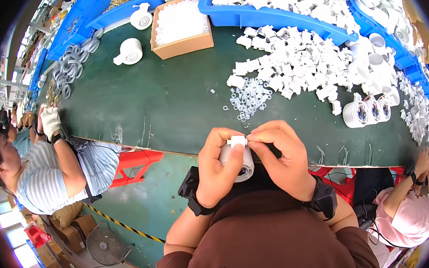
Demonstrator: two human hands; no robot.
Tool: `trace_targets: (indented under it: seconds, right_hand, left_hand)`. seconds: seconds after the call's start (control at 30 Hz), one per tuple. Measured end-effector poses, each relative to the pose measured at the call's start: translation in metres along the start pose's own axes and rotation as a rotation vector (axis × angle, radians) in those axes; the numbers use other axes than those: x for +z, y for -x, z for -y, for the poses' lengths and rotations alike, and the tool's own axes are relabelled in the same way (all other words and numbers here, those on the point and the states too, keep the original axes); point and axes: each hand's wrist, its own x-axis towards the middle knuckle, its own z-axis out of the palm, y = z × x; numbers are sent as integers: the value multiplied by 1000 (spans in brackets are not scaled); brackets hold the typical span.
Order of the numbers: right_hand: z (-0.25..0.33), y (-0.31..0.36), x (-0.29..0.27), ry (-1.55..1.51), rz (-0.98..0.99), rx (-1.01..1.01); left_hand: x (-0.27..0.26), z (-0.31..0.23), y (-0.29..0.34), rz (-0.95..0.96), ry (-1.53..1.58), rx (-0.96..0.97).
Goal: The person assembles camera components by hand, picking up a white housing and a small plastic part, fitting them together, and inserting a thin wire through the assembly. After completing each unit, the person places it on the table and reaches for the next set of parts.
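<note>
Green bench [172, 102], part piles far right. My left hand [219, 166] clasps white housing [240, 163]; right hand [283, 156] pinches small clip [237, 141] onto it. Seating seems underway; next needs firm, square press.

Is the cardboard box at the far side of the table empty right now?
No: the cardboard box is filled nearly to its rim with small clear plastic pieces.

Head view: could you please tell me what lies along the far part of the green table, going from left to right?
Heap of grey rings → white round vented plastic housing → open cardboard box of small clear parts → loose pile of white plastic clips → row of three white cylindrical housings.
</note>
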Motion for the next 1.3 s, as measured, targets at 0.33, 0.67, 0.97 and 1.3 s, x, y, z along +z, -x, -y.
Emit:
trace_targets:
  seconds: [0.33, 0.67, 0.97, 1.3]
  right_hand:
    - [-5, 5, 1, -217, -17, 212]
    - [-42, -30, -13, 507, -38, 17]
    - [1, -11, -36, -431, 44, 660]
    - [0, 1, -22, -639, 161, 593]
  left_hand:
    - [0, -8, -8, -61, -791, 584]
    - [8, -6, -13, -61, -923, 604]
    - [6, -7, -8, 28, -912, 555]
    - [6, -8, -10, 20, -897, 573]
